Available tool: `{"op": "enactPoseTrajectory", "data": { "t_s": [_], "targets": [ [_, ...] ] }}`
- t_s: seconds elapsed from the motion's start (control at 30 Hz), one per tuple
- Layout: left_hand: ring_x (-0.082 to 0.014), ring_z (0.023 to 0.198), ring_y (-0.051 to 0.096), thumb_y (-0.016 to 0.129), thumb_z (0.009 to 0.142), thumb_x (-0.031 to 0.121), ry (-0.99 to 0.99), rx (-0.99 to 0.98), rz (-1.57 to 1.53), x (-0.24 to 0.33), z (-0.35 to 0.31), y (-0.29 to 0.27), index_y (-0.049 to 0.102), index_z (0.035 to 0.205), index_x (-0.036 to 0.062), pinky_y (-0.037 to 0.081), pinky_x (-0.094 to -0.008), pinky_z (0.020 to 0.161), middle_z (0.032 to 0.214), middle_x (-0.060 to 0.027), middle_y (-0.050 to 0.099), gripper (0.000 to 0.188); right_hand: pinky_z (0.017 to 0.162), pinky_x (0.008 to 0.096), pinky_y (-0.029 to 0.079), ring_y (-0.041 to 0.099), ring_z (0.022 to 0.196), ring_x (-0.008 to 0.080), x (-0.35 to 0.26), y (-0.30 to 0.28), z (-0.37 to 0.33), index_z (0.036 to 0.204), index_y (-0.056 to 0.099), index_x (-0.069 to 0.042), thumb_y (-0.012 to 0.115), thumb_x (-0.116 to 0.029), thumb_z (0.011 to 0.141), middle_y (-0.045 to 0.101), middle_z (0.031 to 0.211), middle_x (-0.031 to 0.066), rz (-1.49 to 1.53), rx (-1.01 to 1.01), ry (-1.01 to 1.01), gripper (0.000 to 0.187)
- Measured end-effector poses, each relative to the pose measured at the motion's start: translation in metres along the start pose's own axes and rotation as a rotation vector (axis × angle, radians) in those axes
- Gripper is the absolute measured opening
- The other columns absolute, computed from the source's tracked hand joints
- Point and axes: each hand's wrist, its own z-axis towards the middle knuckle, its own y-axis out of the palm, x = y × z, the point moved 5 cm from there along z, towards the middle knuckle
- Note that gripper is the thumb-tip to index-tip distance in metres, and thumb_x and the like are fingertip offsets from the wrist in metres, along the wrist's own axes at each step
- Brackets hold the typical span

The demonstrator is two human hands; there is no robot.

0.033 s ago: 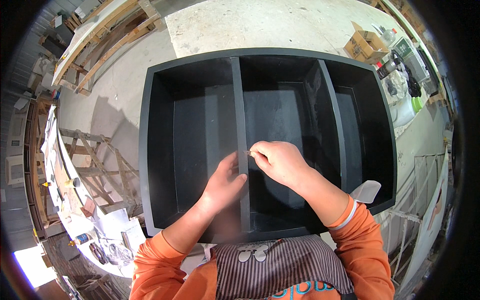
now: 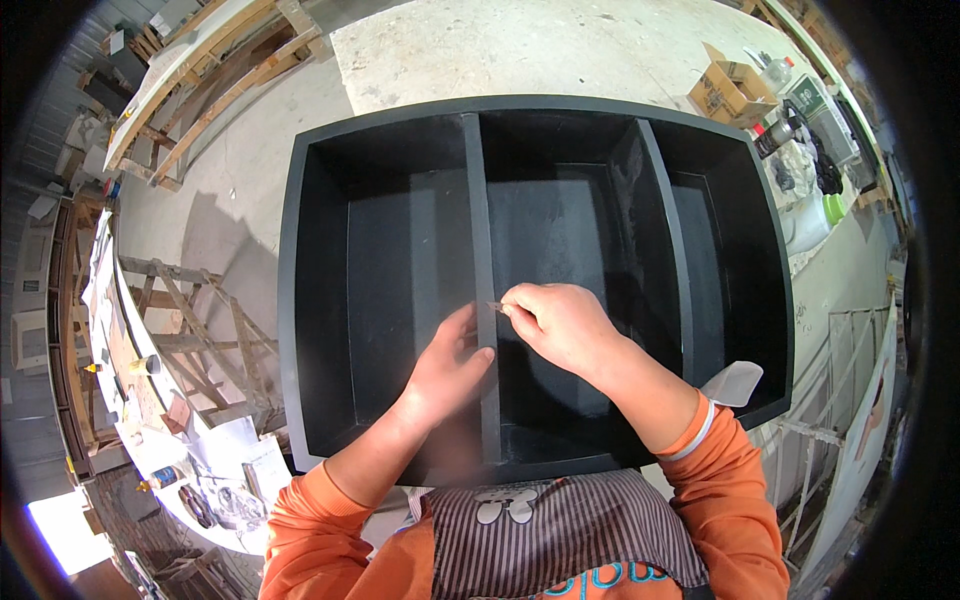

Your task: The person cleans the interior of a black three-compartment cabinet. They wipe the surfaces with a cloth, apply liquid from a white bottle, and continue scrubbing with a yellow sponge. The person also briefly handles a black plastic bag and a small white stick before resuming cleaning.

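Your left hand (image 2: 447,368) lies flat and released against the left face of the divider (image 2: 483,300), the upright black panel between the left and middle compartments of the black cabinet (image 2: 300,300) lying open below you. Your right hand (image 2: 560,325) sits just beside it on the other side of that panel, fingers pinched on a small thin piece (image 2: 494,306) whose tip touches the divider's top edge; what kind of piece it is cannot be told. Past your right hand stands a second divider (image 2: 668,240), well apart from the fingers. Beyond the cabinet's far wall lies a pale floor (image 2: 560,50), and far off to the right of your right hand a cardboard box (image 2: 728,90) rests.
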Motion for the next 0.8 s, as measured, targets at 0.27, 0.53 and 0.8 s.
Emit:
{"op": "enactPoseTrajectory", "data": {
  "t_s": [0.27,0.53,0.8],
  "targets": [
    [-0.0295,0.138,0.044,0.062,0.094,0.006,-0.008,-0.005,0.002,0.0015,-0.0001,0.0,0.025,0.151,-0.008,0.034,-0.0409,0.117,0.147,-0.0238,0.043,0.07,0.069,0.039,0.055,0.07,0.076,0.0319,0.0018,0.0005,0.0002,0.1,0.071,-0.005,0.061,-0.018,0.096,0.072,0.085,0.0157,0.019,-0.026,0.055,0.016],
    [-0.0291,0.137,0.045,0.062,0.093,0.006,-0.006,-0.005,0.016,0.0,0.0006,-0.0015,0.025,0.152,-0.0077,0.035,-0.0408,0.115,0.147,-0.0238,0.044,0.07,0.069,0.0396,0.055,0.07,0.076,0.0327,-0.0021,0.0009,-0.0057,0.099,0.07,-0.004,0.061,-0.018,0.096,0.071,0.085,0.0162,0.015,-0.008,-0.014,0.017],
    [-0.0299,0.136,0.045,0.062,0.093,0.005,-0.008,0.005,-0.011,-0.0008,0.0,-0.0008,0.026,0.151,-0.0078,0.036,-0.0405,0.115,0.147,-0.0242,0.045,0.07,0.068,0.0394,0.055,0.069,0.075,0.0328,-0.0028,-0.0006,-0.0034,0.099,0.069,-0.005,0.061,-0.018,0.096,0.071,0.083,0.015,0.0,0.011,-0.025,0.016]
  ]
}}
